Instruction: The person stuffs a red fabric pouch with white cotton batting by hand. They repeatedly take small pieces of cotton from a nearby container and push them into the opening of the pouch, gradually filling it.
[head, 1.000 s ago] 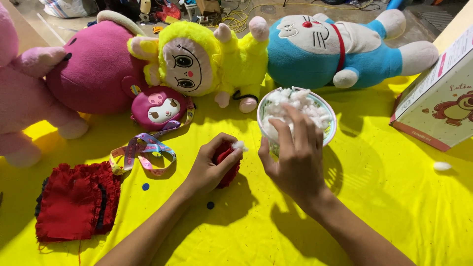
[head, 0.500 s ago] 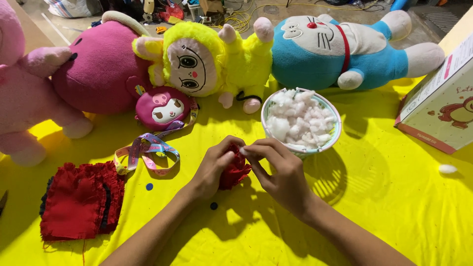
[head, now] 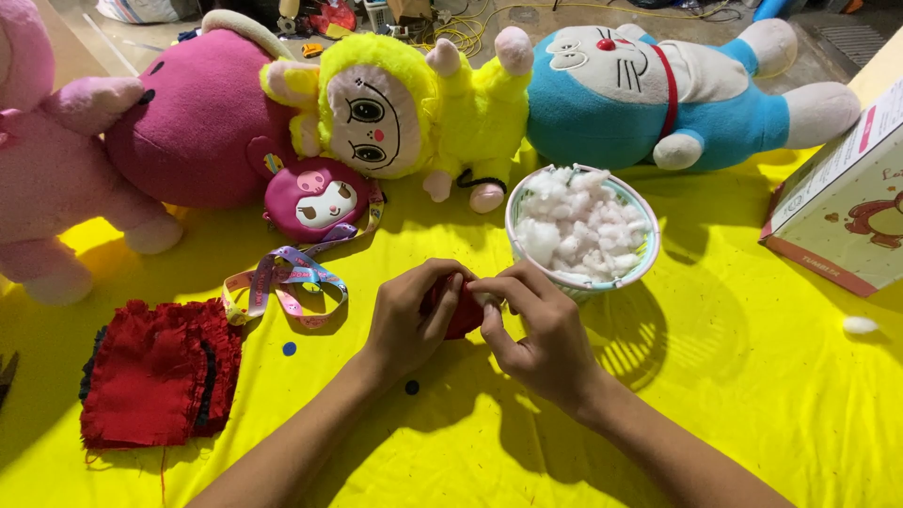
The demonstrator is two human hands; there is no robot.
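I see one package, a flat rectangular cardboard box (head: 840,202), white with a red-brown edge and cartoon print, lying at the yellow worktop's (head: 752,376) right edge

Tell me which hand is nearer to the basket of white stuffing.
Right. The right hand sits just below the basket, close to its front rim. The left hand is farther off to the side, cupping the small red piece that both hands hold.

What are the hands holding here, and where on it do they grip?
Both hands hold a small red fabric piece. The left hand wraps its left side; the right hand pinches its right edge, where a white tuft shows.
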